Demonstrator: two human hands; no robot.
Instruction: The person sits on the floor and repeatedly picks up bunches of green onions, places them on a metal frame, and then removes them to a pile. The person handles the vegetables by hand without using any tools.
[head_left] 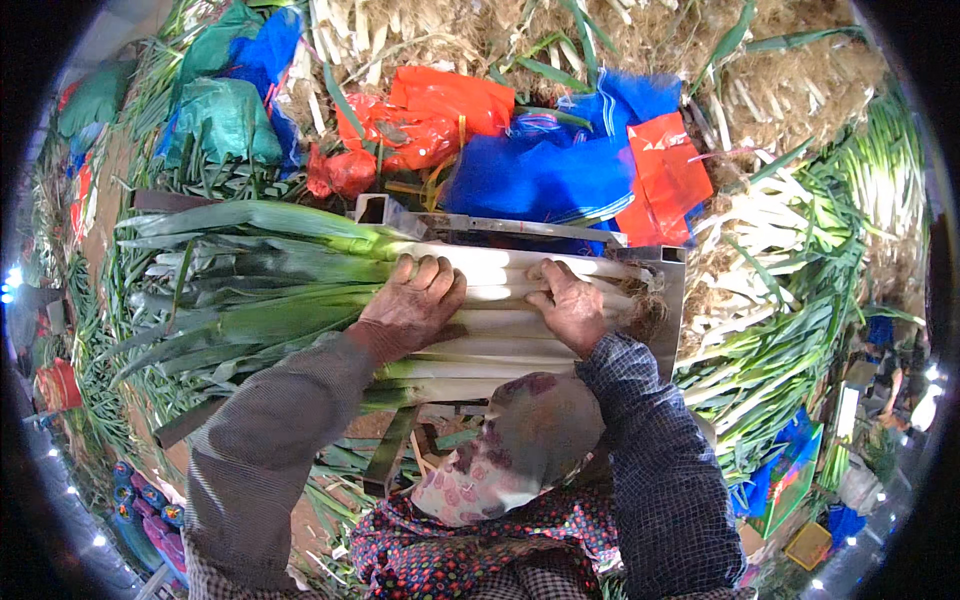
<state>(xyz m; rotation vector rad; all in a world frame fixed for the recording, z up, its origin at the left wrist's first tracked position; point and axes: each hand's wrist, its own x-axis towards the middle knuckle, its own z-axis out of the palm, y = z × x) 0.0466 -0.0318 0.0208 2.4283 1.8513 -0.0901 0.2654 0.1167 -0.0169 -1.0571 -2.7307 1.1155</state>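
Observation:
A row of long green onions (pixel 500 325) lies side by side across a metal frame (pixel 480 226), white shafts and roots to the right, green leaves fanning out to the left. My left hand (pixel 415 300) is closed over the upper stalks, where the green turns white, its fingers curled down on them. Nearer the root end, my right hand (pixel 570 302) has its thumb and fingers bent around the upper white shafts. The roots press close to the upright metal plate (pixel 672 300) at the frame's right end. My palms hide part of the shafts.
Red plastic bags (pixel 430 115) and blue bags (pixel 545 175) lie just beyond the frame. Heaped onions with dry roots (pixel 780 90) fill the far side; more loose onions (pixel 770 330) lie at right. Green bags (pixel 225 120) are at far left. Patterned cloth (pixel 510 450) sits below my hands.

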